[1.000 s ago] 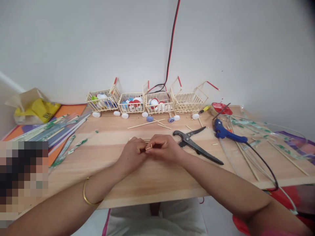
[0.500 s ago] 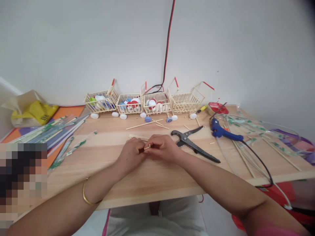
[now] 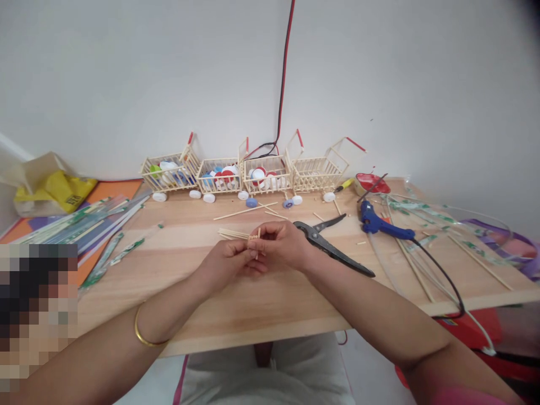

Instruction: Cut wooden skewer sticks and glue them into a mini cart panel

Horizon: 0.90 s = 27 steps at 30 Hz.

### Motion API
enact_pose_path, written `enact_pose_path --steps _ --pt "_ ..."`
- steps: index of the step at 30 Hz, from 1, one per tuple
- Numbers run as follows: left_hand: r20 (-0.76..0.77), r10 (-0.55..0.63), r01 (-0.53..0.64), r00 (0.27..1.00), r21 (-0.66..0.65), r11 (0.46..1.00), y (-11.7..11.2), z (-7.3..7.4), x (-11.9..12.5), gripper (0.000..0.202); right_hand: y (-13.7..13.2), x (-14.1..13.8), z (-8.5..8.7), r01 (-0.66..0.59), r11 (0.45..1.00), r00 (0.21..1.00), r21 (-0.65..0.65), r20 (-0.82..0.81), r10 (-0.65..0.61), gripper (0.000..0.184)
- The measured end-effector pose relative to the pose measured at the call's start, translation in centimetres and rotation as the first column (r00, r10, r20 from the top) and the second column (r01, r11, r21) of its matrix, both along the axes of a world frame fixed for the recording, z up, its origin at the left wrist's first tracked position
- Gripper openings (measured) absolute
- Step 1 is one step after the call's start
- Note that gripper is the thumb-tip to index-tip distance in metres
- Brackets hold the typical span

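Close together over the middle of the table, my left hand (image 3: 230, 256) and my right hand (image 3: 283, 244) are both closed around several short wooden sticks (image 3: 255, 238). Their pale ends poke up between my fingertips, and the rest is covered by my fingers. Just behind my hands lie some longer thin wooden sticks (image 3: 232, 233), partly hidden. Beside my right wrist rests a pair of black hand cutters (image 3: 327, 242) with the handles spread. A blue glue gun (image 3: 382, 224) lies further right, its cord running off the front edge.
Several miniature stick carts (image 3: 221, 188) line the wall, some loaded with bottle caps. Blue caps (image 3: 251, 202) and loose sticks lie before them. Wrapped sticks (image 3: 105, 216) and a yellow bag (image 3: 59, 188) occupy the left. Right are a red dish (image 3: 372, 183) and plastic wrappers (image 3: 434, 211).
My hands have turned and come up slightly, with the fingertips of both meeting around the short sticks. My right fingers have spread lower. The view has shifted a little.
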<state>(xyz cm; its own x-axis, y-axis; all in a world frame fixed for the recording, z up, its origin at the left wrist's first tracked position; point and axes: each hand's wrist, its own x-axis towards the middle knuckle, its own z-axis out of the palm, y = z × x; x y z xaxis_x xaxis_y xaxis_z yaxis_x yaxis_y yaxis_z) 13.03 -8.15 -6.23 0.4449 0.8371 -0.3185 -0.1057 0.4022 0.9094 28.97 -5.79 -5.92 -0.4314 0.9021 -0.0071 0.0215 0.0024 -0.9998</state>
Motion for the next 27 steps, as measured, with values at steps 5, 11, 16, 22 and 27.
enact_pose_path --steps 5,11,16,22,27 --pt "0.023 0.017 -0.014 1.000 -0.088 0.996 0.0 -0.1 0.0 0.022 0.0 -0.2 -0.4 -0.011 1.000 1.000 -0.027 -0.004 0.011 0.027" --pt "0.113 0.044 -0.025 0.993 -0.163 0.986 0.2 0.3 -0.3 0.021 0.4 0.6 0.0 -0.049 0.986 0.983 0.159 0.184 0.020 0.048" --pt "0.259 0.094 -0.042 0.961 -0.201 0.979 0.6 0.6 -0.8 0.015 0.2 1.3 1.1 -0.140 0.791 0.912 0.595 0.388 -0.130 0.078" --pt "0.285 0.103 -0.041 0.953 -0.216 0.976 0.2 0.3 -0.4 0.014 -0.1 0.7 0.8 -0.269 0.661 0.889 0.701 0.444 -0.110 0.064" --pt "0.319 0.112 -0.028 0.941 -0.256 0.966 0.1 0.3 -0.2 0.009 0.0 0.2 -0.2 -0.225 0.668 0.906 0.709 0.405 -0.125 0.050"
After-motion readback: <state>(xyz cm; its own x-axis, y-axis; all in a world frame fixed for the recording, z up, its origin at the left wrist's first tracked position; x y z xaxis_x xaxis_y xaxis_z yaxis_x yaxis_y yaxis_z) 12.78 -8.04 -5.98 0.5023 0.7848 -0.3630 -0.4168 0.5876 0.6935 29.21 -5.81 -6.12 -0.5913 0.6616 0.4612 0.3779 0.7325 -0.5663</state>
